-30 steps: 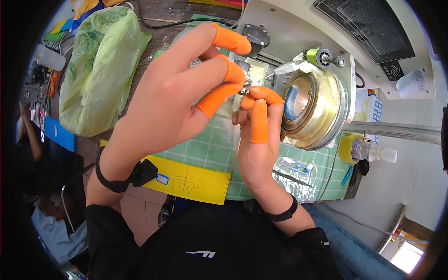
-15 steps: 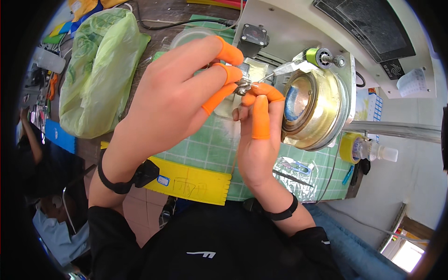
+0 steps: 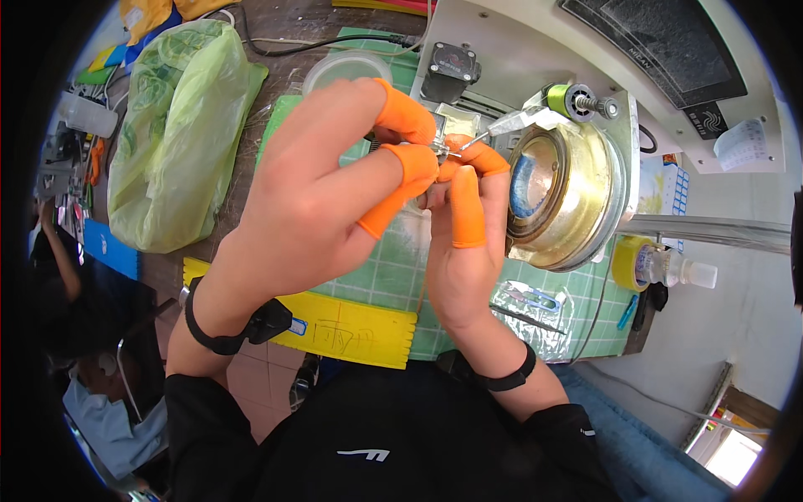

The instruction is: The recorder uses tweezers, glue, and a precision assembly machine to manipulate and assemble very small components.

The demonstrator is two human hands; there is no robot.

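Observation:
My left hand [image 3: 314, 197] comes in over the mat with orange finger cots on several fingers. Its fingertips are pressed together beside a small metal fixture [image 3: 442, 151], and what lies between them is hidden. My right hand [image 3: 468, 268], also in orange finger cots, is closed close to the same fixture, its thumb and fingers bent together. Whatever it grips is too small to make out. A thin needle-like tip [image 3: 475, 140] on a pale arm points down at the fingers. Just right of my right hand is a large brass-coloured wheel [image 3: 577, 197].
A grey machine housing [image 3: 519, 42] carries a spool of green thread [image 3: 571, 102] and a black motor [image 3: 452, 71]. Blue-handled snips [image 3: 535, 297] lie on the green mat [image 3: 368, 272]. Nearby are a yellow strip [image 3: 355, 330], a clear round tub [image 3: 347, 65] and a green plastic bag [image 3: 184, 142].
My left hand has shifted slightly toward me, its fingers curling further and covering more of the metal fixture. The right hand has stayed nearly in place.

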